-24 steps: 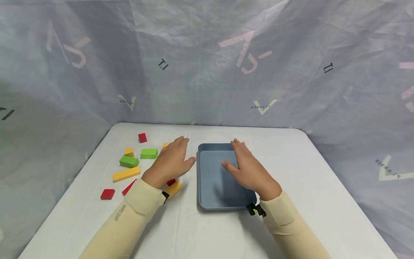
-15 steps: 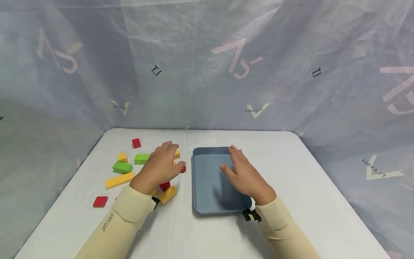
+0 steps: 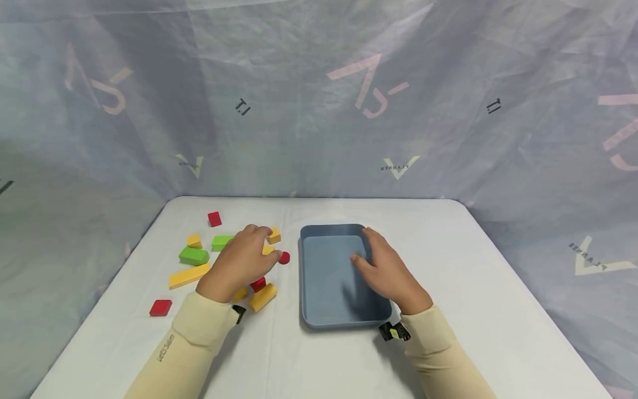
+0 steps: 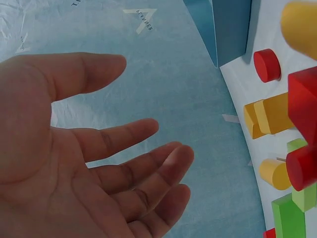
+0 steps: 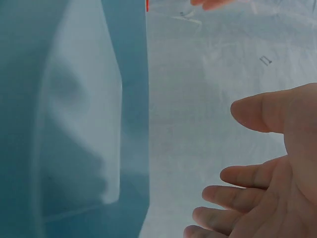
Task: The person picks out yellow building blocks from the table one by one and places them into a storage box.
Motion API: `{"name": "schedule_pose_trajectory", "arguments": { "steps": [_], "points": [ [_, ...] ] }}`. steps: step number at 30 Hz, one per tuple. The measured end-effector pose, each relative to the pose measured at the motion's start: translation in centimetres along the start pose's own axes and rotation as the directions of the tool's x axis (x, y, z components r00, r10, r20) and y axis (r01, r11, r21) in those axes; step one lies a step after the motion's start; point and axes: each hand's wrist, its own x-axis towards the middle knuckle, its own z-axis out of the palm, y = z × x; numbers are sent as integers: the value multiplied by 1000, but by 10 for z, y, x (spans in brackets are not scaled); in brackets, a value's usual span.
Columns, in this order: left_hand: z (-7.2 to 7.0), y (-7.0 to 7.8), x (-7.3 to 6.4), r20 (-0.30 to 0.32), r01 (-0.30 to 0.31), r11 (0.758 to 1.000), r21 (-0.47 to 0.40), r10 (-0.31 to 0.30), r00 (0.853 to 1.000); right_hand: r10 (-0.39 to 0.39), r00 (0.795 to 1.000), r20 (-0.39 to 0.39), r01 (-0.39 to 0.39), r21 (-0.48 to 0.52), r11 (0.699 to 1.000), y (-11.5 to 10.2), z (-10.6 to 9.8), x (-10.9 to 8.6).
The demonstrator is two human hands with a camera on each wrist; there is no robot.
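Note:
My left hand [image 3: 240,259] hovers over the colored blocks with thumb and fingers spread apart; the left wrist view shows the palm [image 4: 54,168] with nothing in it. Close to its thumb lies a small red cylinder [image 3: 284,257], and a yellow block [image 3: 274,235] sits just beyond the fingertips. My right hand [image 3: 389,271] is over the right side of a blue-grey rectangular tray [image 3: 319,321], its fingers extended and holding nothing. In the right wrist view the tray's wall [image 5: 133,124] stands left of the fingers. The tray has nothing in it.
Left of the left hand are green blocks [image 3: 194,256], a long yellow block [image 3: 189,275] and red blocks [image 3: 161,307]. A yellow half-round block [image 3: 262,297] lies near the left wrist. A grey printed curtain [image 3: 299,111] surrounds the white table [image 3: 473,310].
My left hand has moved left, away from the tray, and its fingers have bent a little, uncovering the red cylinder and yellow blocks. The right hand stays over the tray.

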Motion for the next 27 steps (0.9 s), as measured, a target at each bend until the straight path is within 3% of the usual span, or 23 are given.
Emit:
{"name": "schedule_pose_trajectory", "arguments": {
  "steps": [15,27],
  "points": [
    [3,2,-7,-16,16,998,-54,-17,1000,50,998,-46,-48,43,998,15,7,2],
    [9,0,-19,-133,25,997,-69,-34,991,112,992,-49,-109,74,991,32,10,0]
  ]
}}
